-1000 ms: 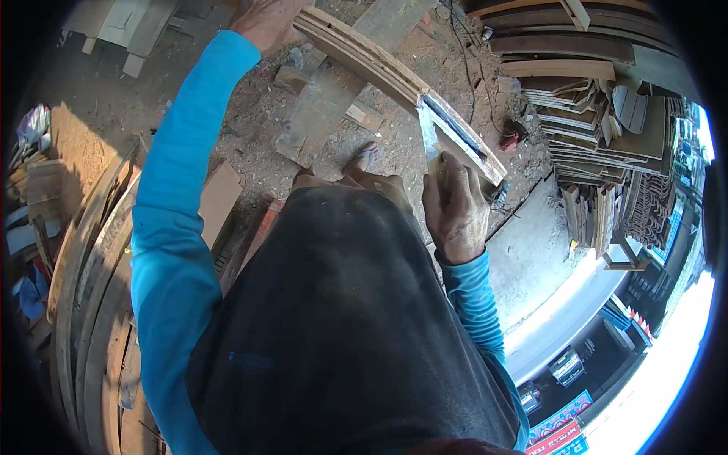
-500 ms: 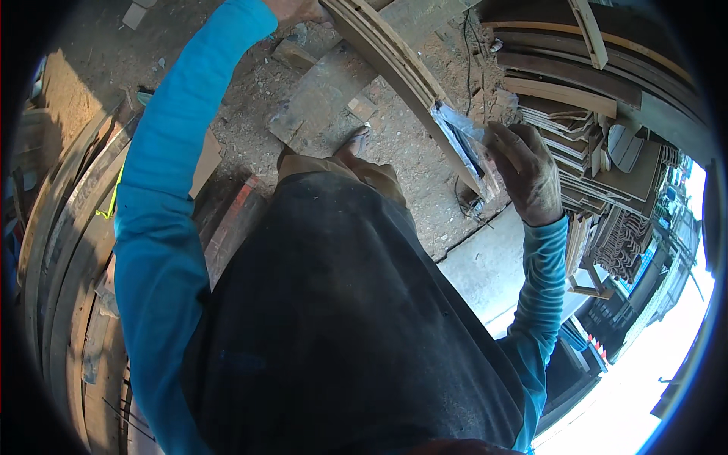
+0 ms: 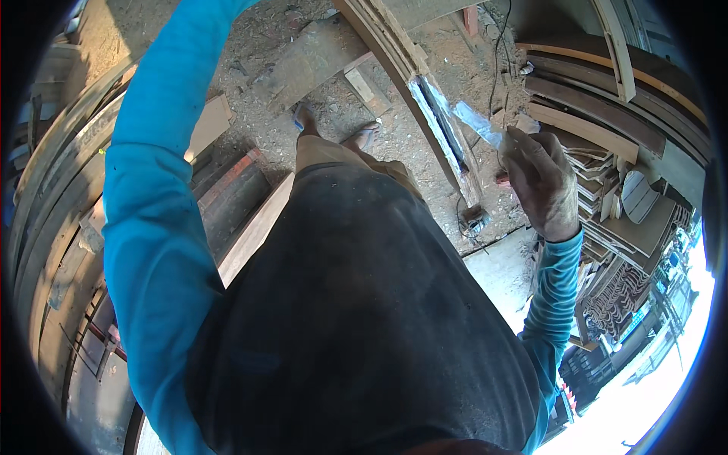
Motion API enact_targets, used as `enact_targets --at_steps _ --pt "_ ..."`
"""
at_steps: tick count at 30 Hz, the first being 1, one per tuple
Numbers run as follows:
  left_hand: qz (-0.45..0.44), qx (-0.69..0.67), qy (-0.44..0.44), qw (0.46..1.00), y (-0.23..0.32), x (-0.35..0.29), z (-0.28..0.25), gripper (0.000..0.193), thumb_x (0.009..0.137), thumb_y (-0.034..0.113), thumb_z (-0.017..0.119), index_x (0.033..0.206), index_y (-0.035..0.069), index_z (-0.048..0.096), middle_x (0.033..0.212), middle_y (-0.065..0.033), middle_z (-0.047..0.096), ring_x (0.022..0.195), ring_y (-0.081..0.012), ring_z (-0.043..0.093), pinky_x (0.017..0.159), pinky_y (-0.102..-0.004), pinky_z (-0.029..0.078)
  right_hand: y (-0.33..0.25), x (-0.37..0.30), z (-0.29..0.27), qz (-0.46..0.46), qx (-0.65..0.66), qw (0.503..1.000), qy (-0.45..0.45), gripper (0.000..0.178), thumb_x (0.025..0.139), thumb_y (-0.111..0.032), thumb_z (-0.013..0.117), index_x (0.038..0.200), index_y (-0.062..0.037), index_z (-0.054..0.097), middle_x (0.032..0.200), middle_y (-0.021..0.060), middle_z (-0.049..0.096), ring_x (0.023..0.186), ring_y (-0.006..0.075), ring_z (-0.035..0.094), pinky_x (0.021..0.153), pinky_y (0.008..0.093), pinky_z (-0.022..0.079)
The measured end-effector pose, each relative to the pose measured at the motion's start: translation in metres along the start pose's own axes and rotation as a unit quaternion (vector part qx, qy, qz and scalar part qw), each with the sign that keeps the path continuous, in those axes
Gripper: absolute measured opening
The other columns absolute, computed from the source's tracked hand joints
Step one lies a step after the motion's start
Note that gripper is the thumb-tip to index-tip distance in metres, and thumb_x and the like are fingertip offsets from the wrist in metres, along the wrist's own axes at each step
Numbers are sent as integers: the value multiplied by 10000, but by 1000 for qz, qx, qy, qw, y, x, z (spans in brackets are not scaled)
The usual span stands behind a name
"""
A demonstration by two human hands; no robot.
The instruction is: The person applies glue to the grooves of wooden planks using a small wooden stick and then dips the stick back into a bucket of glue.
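My right hand (image 3: 541,182) is closed, pinching a flat, see-through strip (image 3: 478,123) smeared with white between the fingertips. The strip's far end is just right of a curved wooden piece (image 3: 393,47) and looks apart from it. White paste (image 3: 434,114) lines the near part of the wood, beside a dark lengthwise groove. My left arm (image 3: 163,114) stretches up past the top edge, so the left hand is out of sight.
Curved boards (image 3: 72,182) are stacked along the left. More curved boards (image 3: 599,95) and thin cut panels (image 3: 607,205) pile up on the right. A black cable (image 3: 497,64) lies on the dirt floor, with a loose wood block (image 3: 368,89) near my feet.
My right hand has drawn the strip off the wood, to the right. More of the white-pasted groove shows. My left hand has passed out of the top of the view.
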State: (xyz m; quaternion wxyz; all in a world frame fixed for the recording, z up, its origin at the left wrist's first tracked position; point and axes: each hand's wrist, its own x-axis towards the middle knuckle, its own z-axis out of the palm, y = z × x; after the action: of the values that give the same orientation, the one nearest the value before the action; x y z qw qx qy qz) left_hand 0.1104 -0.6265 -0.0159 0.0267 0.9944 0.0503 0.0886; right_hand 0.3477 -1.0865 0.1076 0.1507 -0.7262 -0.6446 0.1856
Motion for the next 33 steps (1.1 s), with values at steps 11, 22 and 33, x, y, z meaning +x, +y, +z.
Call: enact_targets --at_steps 11,22,33 --pt "-57 -63 -12 996 1 -5 -3 290 829 376 841 932 165 672 953 -102 662 951 -358 614 888 -477 440 14 -32 -17 4 0 999 -49 334 911 -85 802 1238 -130 756 939 79 642 757 270 688 638 412 558" --pt "-26 -18 -23 999 22 1 -19 346 776 448 863 916 169 714 904 -95 695 945 -357 663 938 -503 454 26 -22 -8 33 -52 998 20 329 940 -98 766 1265 -117 720 957 99 634 788 287 696 674 432 569" --pt "-95 277 -144 945 130 45 -151 377 892 114 730 1255 14 709 1228 -137 730 1261 -292 625 1075 -443 473 48 -77 5 137 -71 980 127 530 972 -34 667 1476 52 525 1359 285 634 1218 470 640 1050 502 537"
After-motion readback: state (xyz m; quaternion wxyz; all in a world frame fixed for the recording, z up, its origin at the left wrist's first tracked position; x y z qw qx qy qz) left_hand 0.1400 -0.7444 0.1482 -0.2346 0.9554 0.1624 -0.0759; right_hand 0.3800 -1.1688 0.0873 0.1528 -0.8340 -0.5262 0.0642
